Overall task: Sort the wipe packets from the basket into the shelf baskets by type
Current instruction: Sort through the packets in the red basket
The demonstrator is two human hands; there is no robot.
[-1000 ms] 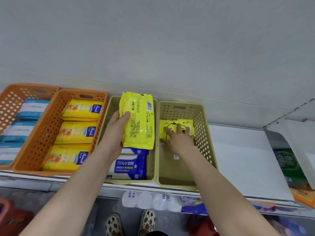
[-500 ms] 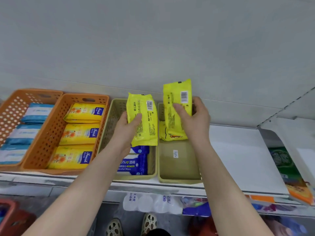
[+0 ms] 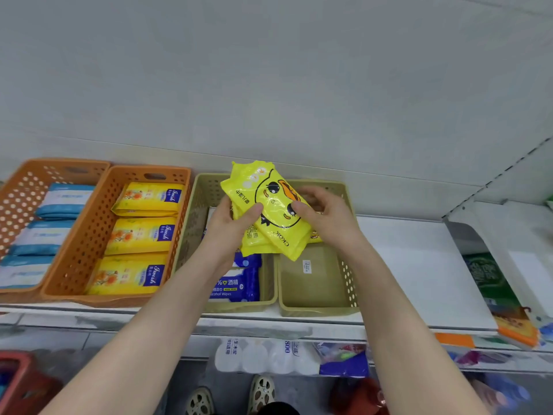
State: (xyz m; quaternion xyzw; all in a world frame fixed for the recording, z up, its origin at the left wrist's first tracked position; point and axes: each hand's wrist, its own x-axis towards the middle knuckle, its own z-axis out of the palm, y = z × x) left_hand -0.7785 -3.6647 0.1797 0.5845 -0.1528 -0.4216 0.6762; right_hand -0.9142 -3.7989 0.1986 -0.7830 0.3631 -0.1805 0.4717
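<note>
Single head-worn wide-angle view, looking forward and steeply down from above the white shelf (image 3: 419, 274), which runs across the middle of the picture. The camera stands close in front of the shelf: both forearms reach up from the lower edge, and the wearer's sandalled feet (image 3: 230, 398) show below the shelf's front lip. Behind the shelf, a plain grey wall (image 3: 269, 70) fills the upper half. Straight shelf edges bow toward the margins, a wide-lens effect. No second view is given, so no shared region can be stated.
</note>
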